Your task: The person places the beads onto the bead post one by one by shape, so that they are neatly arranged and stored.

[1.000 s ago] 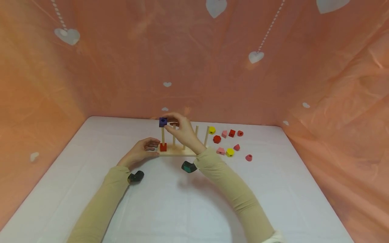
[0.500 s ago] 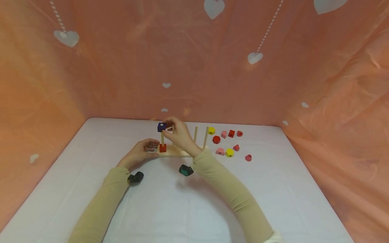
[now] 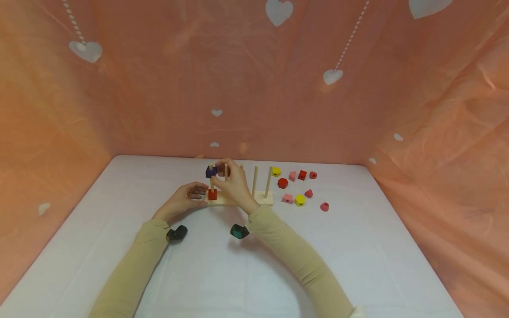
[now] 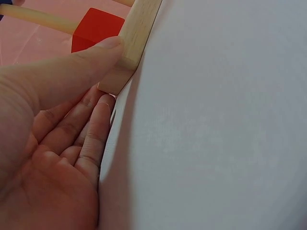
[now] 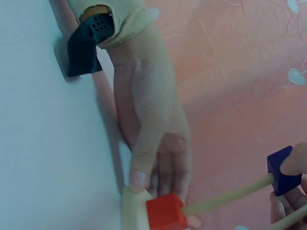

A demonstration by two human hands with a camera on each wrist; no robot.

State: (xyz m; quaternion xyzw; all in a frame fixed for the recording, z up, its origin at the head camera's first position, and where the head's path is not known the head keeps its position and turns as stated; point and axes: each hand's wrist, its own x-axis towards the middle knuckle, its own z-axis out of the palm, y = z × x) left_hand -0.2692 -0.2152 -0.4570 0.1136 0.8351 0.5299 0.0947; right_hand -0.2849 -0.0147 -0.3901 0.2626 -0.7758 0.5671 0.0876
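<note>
A wooden peg stand [image 3: 264,201] with several upright pegs stands on the white table. A red cube [image 3: 212,194] sits at the bottom of its leftmost peg. My right hand [image 3: 236,183] pinches a dark blue cube [image 3: 209,172] between thumb and fingers near the top of that same peg, whose tip pokes out above the cube. At the stand's left end, my left hand [image 3: 184,198] holds the base; in the left wrist view the thumb [image 4: 108,47] presses its front side and the fingers [image 4: 93,132] lie round the end.
Right of the stand lie loose wooden beads: yellow ones [image 3: 300,200], red ones [image 3: 282,183] and pink ones [image 3: 288,198]. A rose-pink bead [image 3: 324,206] lies farthest right. A pink cloth with hearts [image 3: 278,88] hangs behind the table.
My right hand has lowered the blue cube from above the leftmost peg onto it, so that the peg tip now shows through. My left hand has stayed at the base's end.
</note>
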